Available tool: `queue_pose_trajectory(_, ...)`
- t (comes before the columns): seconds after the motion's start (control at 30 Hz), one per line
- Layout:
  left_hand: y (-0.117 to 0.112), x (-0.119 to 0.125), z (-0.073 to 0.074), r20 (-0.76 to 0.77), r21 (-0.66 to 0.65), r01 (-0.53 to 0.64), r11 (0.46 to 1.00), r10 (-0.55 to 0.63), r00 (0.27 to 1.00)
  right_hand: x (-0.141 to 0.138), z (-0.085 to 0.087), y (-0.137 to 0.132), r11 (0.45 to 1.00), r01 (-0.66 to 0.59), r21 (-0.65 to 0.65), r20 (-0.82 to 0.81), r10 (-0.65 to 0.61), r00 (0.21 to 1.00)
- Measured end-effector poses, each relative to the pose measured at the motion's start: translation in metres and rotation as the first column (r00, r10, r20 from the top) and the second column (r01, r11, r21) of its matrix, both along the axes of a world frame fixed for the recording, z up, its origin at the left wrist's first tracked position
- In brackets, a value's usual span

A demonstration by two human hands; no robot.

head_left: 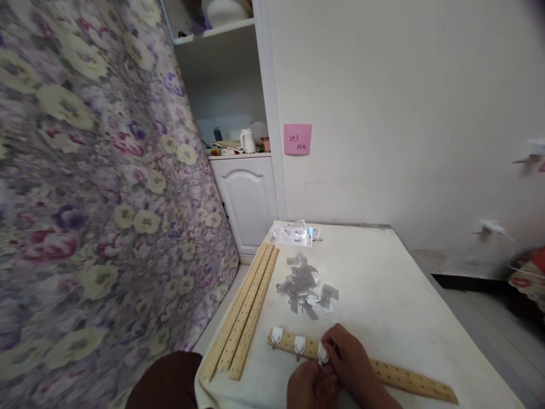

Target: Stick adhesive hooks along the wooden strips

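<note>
A perforated wooden strip point(409, 379) lies crosswise near the front of the table. Two white adhesive hooks point(300, 345) with metal loops sit on its left part. A third white hook point(322, 353) is on the strip under my right hand point(351, 360), whose thumb and fingers are closed on it. My left hand point(310, 387) is just below, fingers curled together at the hook's lower end; what they hold, if anything, is hidden. Beyond the strip lies a loose pile of hooks with greyish clear backing pieces point(303, 281).
Several perforated wooden strips point(244, 318) lie side by side along the table's left edge. Clear plastic packaging point(292, 234) is at the far end of the white-covered table point(383, 289). A floral curtain point(106, 199) hangs at left; a pink note point(297, 140) is on the wall.
</note>
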State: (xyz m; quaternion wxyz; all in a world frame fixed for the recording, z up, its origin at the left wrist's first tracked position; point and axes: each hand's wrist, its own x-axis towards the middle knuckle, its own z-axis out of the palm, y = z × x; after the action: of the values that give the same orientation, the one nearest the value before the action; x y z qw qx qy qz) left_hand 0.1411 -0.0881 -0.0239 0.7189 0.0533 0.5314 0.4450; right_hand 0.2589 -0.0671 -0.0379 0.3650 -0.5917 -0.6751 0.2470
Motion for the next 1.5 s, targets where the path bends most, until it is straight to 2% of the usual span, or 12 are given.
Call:
queue_pose_trajectory(0.2, 0.0, -0.004, -0.016, 0.088, 0.092, 0.056, 0.994, -0.064, 0.994, 0.0, -0.005, 0.001, 0.999, -0.035, 0.006, 0.001, 0.035, 0.999)
queue_pose_trajectory(0.5, 0.002, 0.005, -0.002, -0.077, 0.051, 0.093, 0.994, -0.089, 0.993, 0.001, -0.007, 0.002, 1.0, -0.031, 0.0, -0.003, 0.031, 1.0)
queue_pose_trajectory(0.77, 0.003, 0.01, -0.015, -0.118, 0.082, 0.072, 0.994, -0.062, 0.991, 0.006, -0.002, -0.002, 1.0, -0.01, -0.015, 0.028, 0.01, 1.0)
queue_pose_trajectory(0.97, 0.002, 0.007, -0.017, -0.057, 0.092, 0.029, 0.995, -0.024, 0.998, 0.013, 0.002, -0.005, 0.995, 0.003, -0.095, 0.078, 0.004, 0.997)
queue_pose_trajectory(1.17, 0.001, 0.006, -0.011, -0.027, 0.074, 0.038, 0.997, -0.036, 0.999, 0.011, 0.003, -0.005, 0.997, 0.012, -0.073, 0.092, -0.006, 0.996)
queue_pose_trajectory(1.5, 0.0, 0.006, -0.012, -0.01, 0.092, 0.008, 0.996, -0.007, 1.0, 0.01, 0.002, -0.005, 0.996, 0.012, -0.087, 0.104, -0.002, 0.995)
